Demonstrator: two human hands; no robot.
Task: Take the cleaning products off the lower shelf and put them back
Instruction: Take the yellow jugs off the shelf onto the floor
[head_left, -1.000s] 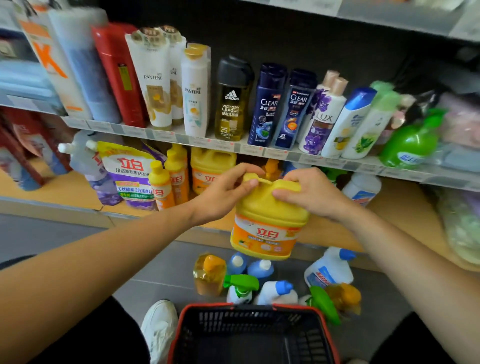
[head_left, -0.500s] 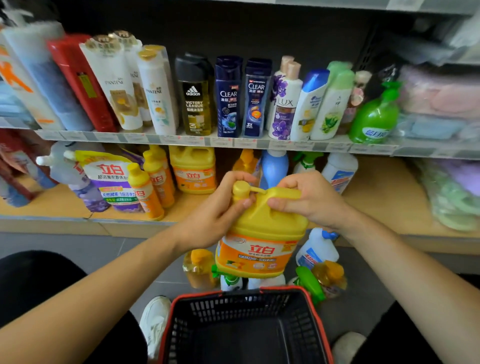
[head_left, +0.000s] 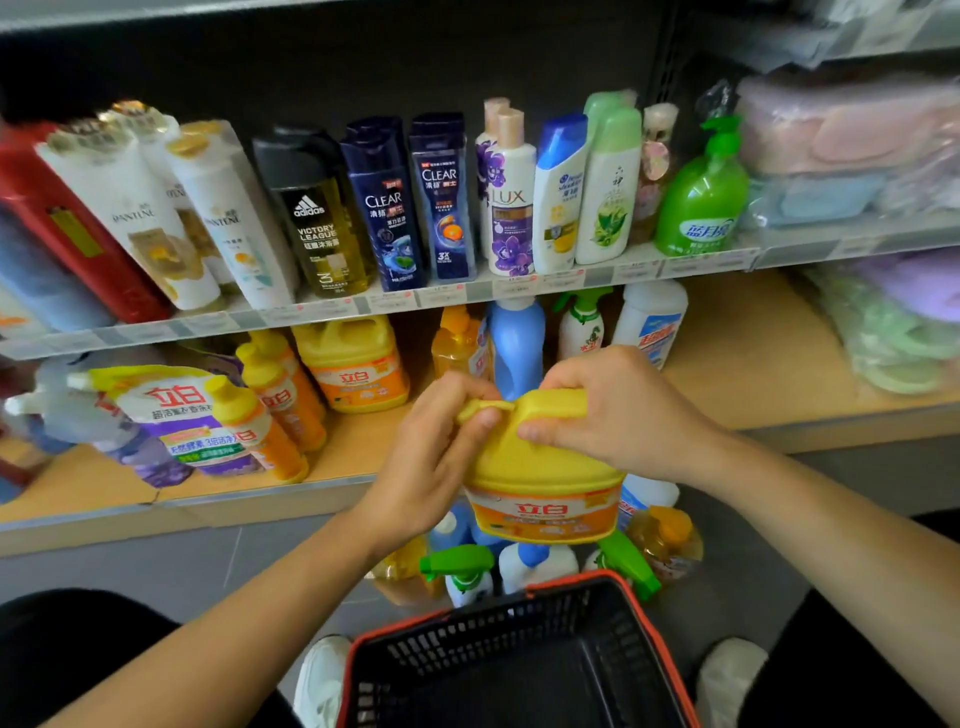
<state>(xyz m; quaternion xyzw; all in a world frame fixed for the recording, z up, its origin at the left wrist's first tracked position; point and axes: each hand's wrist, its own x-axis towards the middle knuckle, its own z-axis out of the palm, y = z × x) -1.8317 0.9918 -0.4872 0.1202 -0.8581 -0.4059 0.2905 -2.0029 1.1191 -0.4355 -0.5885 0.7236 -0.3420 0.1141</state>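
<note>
Two tight grips on the yellow jug (head_left: 540, 467): left hand (head_left: 431, 457) fingers now over cap, right hand (head_left: 623, 410) unchanged.

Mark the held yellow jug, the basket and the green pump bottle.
yellow jug (head_left: 540, 462): head view, on its yellow shoulder.
basket (head_left: 519, 631): head view, on its far wall.
green pump bottle (head_left: 696, 202): head view, on its body.

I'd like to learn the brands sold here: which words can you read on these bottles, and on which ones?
"PANTENE": white tube
"adidas VICTORY LEAGUE": dark bottle
"CLEAR": left navy bottle
"CLEAR", "3X": right navy bottle
"LUX": purple-flowered bottle
"立白": held yellow jug
"立白": refill pouch
"蓝月亮": green pump bottle
Price tags and all smaller print: too blurred to read.
</note>
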